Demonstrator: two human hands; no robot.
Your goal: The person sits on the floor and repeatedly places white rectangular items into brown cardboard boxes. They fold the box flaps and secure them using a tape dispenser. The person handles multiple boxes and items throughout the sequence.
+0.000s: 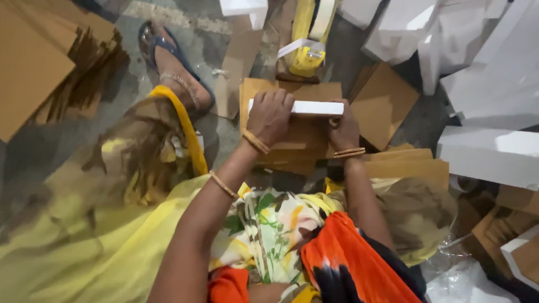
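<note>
Grey concrete floor spreads under everything we see from the head camera, and it is crowded with packing material. Looking down, we find the left hand lying palm-down over the near end of a long white strip, its fingers curled over the strip's far edge so that the hand grips it from above. We see the right hand tucked under the other end of the same strip, fingers closed up against its underside, though how tightly they close we cannot tell, as the strip hides the fingertips. The strip lies level, held just above a stack of brown cardboard sheets on the floor straight ahead of the person. Thin bangles ring both wrists. Beyond the stack stands a roll of yellow tape with a white band across it. To the right we see big white foam pieces heaped well apart from the hands, and another brown board leaning between them and the stack. At the far left more cardboard sheets are piled, and a sandalled foot rests on the floor near the left arm. Yellow and orange cloth fills the bottom of the view.
</note>
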